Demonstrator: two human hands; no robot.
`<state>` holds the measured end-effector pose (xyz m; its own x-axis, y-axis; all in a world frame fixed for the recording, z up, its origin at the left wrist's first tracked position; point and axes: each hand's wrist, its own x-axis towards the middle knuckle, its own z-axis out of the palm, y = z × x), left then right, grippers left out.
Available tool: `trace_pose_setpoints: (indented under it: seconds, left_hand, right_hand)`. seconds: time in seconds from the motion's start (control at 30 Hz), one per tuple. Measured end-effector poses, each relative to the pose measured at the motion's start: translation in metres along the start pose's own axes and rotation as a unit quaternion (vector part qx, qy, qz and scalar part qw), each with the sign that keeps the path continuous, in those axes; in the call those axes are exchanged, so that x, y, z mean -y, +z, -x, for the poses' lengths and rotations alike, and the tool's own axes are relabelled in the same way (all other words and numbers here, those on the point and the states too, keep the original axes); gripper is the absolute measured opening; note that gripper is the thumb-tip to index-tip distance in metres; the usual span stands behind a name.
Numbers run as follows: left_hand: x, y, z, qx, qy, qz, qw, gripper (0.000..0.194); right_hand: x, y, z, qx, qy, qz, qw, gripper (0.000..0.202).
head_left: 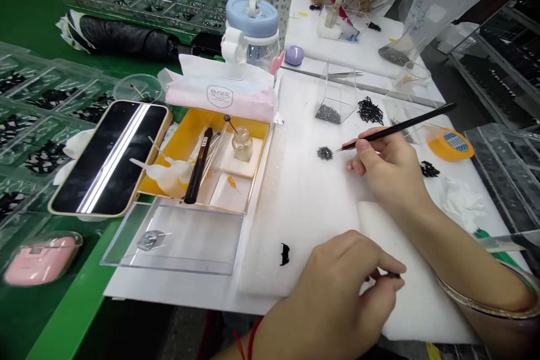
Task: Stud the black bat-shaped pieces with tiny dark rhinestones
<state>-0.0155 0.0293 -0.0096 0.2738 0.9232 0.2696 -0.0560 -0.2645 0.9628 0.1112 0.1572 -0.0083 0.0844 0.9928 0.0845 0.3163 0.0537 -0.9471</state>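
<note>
From my end, going off the tray (pixel 258 163): phone (pixel 110 158) just left of it, tissue pack (pixel 219 90) right behind, clear lid (pixel 172 236) in front, foam sheet (pixel 270 236) to its right, little bottle (pixel 242 145) inside.

smooth black pen-like tool (pixel 411 123), glossy phone screen (pixel 110 157), clear plastic tray (pixel 202 239), matt white foam sheet (pixel 270 197)

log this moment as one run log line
left hand: pinching small black part | right hand: holding black fine-tipped tool, tip beside grey pile | foam pad: notched black piece
</note>
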Motion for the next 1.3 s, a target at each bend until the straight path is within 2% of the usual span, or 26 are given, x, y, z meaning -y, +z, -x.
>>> trace_pose_setpoints:
  seconds: [0.07,0.33,0.47,0.6,0.7,0.9,1.3]
  left_hand:
    - [-0.001,0.0,0.0,0.004,0.017,-0.007,1.0,0.013]
    - [-0.005,-0.001,-0.001,-0.002,0.005,0.005,1.0,0.015]
    - [-0.007,-0.003,-0.002,0.026,-0.04,-0.001,0.999,0.016]
    - [-0.008,-0.004,-0.002,-0.001,-0.072,0.0,0.997,0.018]
    - [-0.008,-0.003,-0.001,-0.022,-0.065,0.002,0.998,0.022]
    - [-0.007,-0.002,-0.001,-0.021,-0.06,0.0,0.998,0.025]
    - [-0.004,-0.004,-0.004,-0.009,-0.054,-0.009,0.998,0.027]
  right_hand:
    - [0.0,0.001,0.0,0.005,0.001,0.006,1.0,0.015]
    - [0.002,0.002,-0.001,0.01,0.008,0.038,0.999,0.011]
    - [0.001,0.001,-0.002,0.013,0.006,0.036,0.999,0.01]
    - [0.001,-0.001,-0.001,0.019,0.014,0.028,0.999,0.01]
    - [0.002,-0.003,0.001,0.038,0.018,0.031,0.999,0.01]
    - [0.005,-0.007,0.003,0.087,0.001,0.06,0.994,0.011]
    - [0.005,-0.013,0.002,0.123,-0.028,0.121,0.985,0.011]
